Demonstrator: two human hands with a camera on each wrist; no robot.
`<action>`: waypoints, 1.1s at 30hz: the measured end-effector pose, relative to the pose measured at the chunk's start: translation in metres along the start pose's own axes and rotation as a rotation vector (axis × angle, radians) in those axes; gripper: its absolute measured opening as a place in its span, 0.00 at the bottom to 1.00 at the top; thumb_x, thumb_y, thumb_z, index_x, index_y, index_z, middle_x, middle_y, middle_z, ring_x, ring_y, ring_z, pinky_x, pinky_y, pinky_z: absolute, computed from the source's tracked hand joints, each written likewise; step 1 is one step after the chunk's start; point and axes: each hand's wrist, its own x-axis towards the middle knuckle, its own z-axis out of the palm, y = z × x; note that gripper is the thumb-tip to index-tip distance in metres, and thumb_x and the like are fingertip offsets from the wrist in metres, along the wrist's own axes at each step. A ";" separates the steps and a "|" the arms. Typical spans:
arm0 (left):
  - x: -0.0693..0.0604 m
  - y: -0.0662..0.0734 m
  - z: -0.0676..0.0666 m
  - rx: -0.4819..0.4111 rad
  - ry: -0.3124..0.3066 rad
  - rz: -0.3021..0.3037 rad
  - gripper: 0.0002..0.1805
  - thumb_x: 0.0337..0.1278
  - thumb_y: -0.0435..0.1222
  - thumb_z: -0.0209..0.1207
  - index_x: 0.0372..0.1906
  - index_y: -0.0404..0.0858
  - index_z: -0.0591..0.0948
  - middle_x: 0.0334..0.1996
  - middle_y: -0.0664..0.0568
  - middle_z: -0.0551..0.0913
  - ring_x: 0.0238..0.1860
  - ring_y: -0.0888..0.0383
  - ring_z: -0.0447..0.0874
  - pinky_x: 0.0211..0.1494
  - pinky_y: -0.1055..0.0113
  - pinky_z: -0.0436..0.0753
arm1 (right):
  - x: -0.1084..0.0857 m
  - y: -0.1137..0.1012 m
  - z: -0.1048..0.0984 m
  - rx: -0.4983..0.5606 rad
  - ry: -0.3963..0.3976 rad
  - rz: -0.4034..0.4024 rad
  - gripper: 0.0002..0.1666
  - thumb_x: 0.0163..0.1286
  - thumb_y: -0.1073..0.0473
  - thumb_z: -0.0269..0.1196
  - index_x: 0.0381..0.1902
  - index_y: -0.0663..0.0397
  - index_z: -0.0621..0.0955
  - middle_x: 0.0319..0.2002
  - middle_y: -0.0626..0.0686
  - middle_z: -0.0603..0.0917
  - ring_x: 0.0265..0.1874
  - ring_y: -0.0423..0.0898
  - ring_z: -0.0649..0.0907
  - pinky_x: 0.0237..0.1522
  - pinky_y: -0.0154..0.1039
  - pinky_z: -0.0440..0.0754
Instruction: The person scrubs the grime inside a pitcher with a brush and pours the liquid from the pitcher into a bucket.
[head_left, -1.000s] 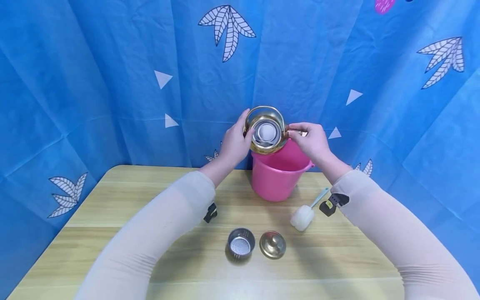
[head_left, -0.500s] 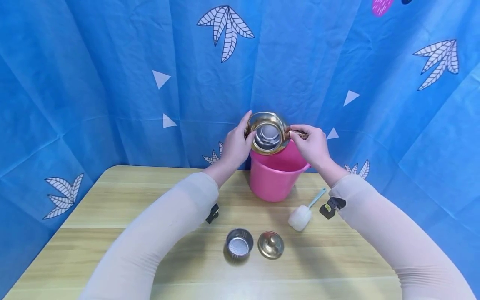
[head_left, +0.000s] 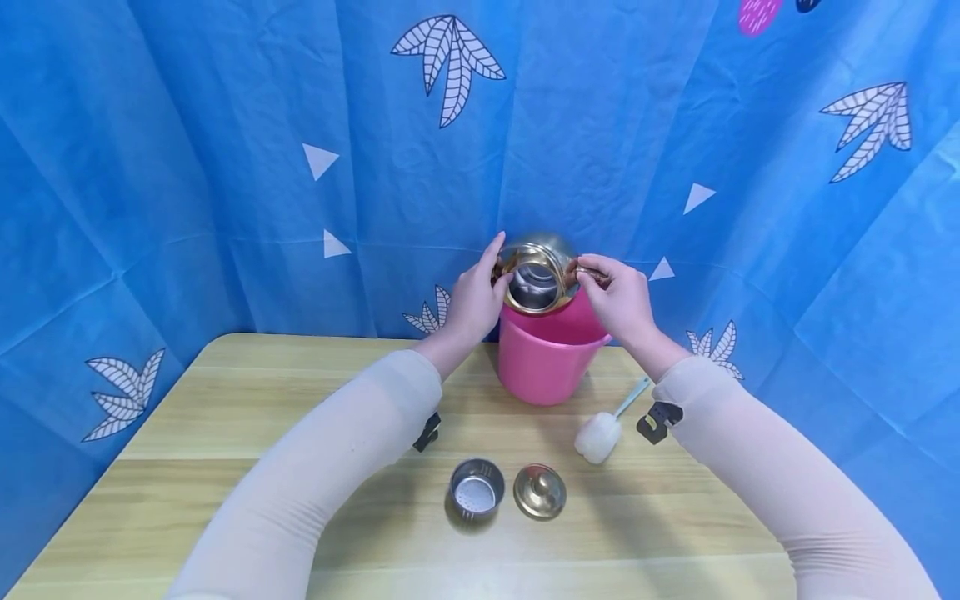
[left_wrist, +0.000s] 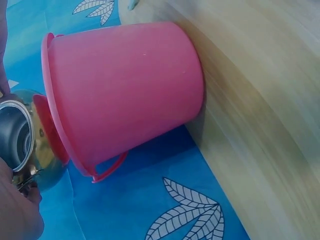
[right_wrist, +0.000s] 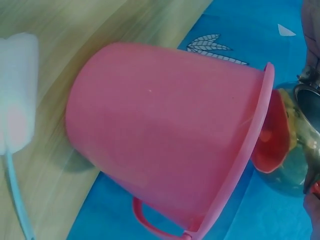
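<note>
A shiny brass teapot (head_left: 550, 247) with a steel-lined mouth is tipped over the pink bucket (head_left: 542, 362), its mouth turned toward me and downward. My left hand (head_left: 474, 297) grips its left side, thumb near the mouth's rim. On the right, my right hand (head_left: 622, 296) pinches a narrow part projecting from the teapot's side; the fingers partly hide it. In the left wrist view the teapot's mouth (left_wrist: 14, 135) shows a dark interior. The right wrist view catches the teapot (right_wrist: 295, 160) beside the bucket's rim.
On the wooden table (head_left: 300, 400) stand a steel strainer cup (head_left: 477, 488) and a brass lid (head_left: 540, 492) lying knob up. A white sponge brush (head_left: 598, 437) with a pale blue handle lies right of the bucket. A blue curtain (head_left: 247, 125) hangs behind.
The teapot has tipped further, its mouth turning downward and more of its rounded body showing above. Its hoop handle, upright above the mouth a second ago, has swung down. Both hands keep their hold.
</note>
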 end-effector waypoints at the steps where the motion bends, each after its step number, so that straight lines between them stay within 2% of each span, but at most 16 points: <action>1: 0.000 0.000 0.001 0.001 0.001 0.002 0.38 0.72 0.39 0.57 0.80 0.58 0.55 0.57 0.50 0.81 0.53 0.52 0.83 0.53 0.64 0.83 | 0.000 0.000 0.000 0.000 0.008 -0.014 0.16 0.71 0.65 0.63 0.55 0.57 0.85 0.49 0.57 0.88 0.47 0.51 0.87 0.49 0.48 0.85; 8: 0.001 -0.002 0.004 0.014 -0.001 0.027 0.36 0.72 0.39 0.58 0.79 0.55 0.58 0.58 0.49 0.81 0.55 0.51 0.83 0.55 0.61 0.83 | 0.000 0.002 -0.001 -0.009 0.032 -0.067 0.15 0.71 0.66 0.63 0.54 0.57 0.86 0.51 0.54 0.87 0.48 0.49 0.87 0.48 0.46 0.86; 17: 0.003 -0.003 0.007 0.022 0.002 0.054 0.36 0.70 0.36 0.60 0.78 0.51 0.61 0.55 0.48 0.83 0.53 0.49 0.84 0.54 0.58 0.83 | -0.001 0.004 -0.003 -0.054 0.051 -0.129 0.16 0.70 0.67 0.64 0.55 0.61 0.85 0.57 0.59 0.84 0.53 0.54 0.85 0.50 0.48 0.85; 33: 0.005 0.000 0.011 0.044 -0.037 0.040 0.34 0.70 0.38 0.59 0.77 0.52 0.63 0.62 0.47 0.80 0.61 0.50 0.80 0.62 0.58 0.80 | -0.004 0.003 -0.006 -0.153 0.085 -0.258 0.18 0.70 0.67 0.65 0.57 0.62 0.83 0.59 0.59 0.82 0.49 0.56 0.86 0.47 0.51 0.85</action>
